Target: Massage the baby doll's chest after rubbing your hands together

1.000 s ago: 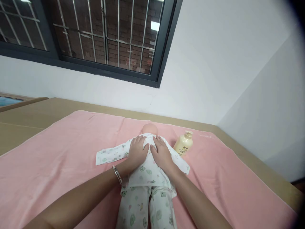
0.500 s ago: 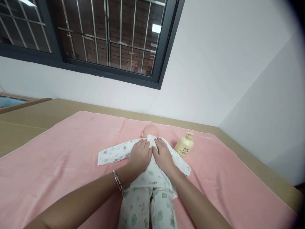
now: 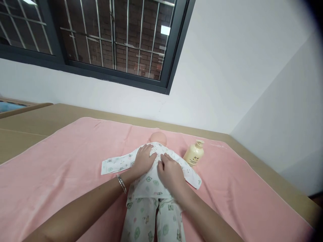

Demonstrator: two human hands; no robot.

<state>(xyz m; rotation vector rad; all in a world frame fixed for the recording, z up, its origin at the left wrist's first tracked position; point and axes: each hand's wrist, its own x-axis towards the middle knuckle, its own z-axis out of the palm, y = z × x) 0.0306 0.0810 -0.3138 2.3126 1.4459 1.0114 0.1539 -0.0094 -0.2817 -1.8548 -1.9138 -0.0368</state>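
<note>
A bald doll [image 3: 158, 138] lies stretched out, dressed in a white printed top [image 3: 151, 185] and matching trousers [image 3: 141, 218]; its face does not show. My left hand [image 3: 144, 159], with a bracelet [image 3: 121, 184] at the wrist, rests flat on the left upper part of the top, fingers extended towards the shoulder. Beside it, on the right half, my right hand [image 3: 172, 173] has its fingers curled in at the fabric, which creases between the two hands. Its fingertips are partly hidden. A pale yellow pump bottle [image 3: 194, 154] is near the doll's right-side sleeve [image 3: 193, 176].
A pink blanket [image 3: 83, 148] covers much of the wooden surface [image 3: 30, 126] under the doll. Behind it rise a white wall [image 3: 207, 84] and a dark-framed window [image 3: 165, 77] with metal bars. At far left is a wooden edge [image 3: 37, 108] with something blue beyond.
My right hand has gone from lying flat to curled fingers and has slid slightly down the top. My left hand has shifted a little left, away from the right. The top looks more creased.
</note>
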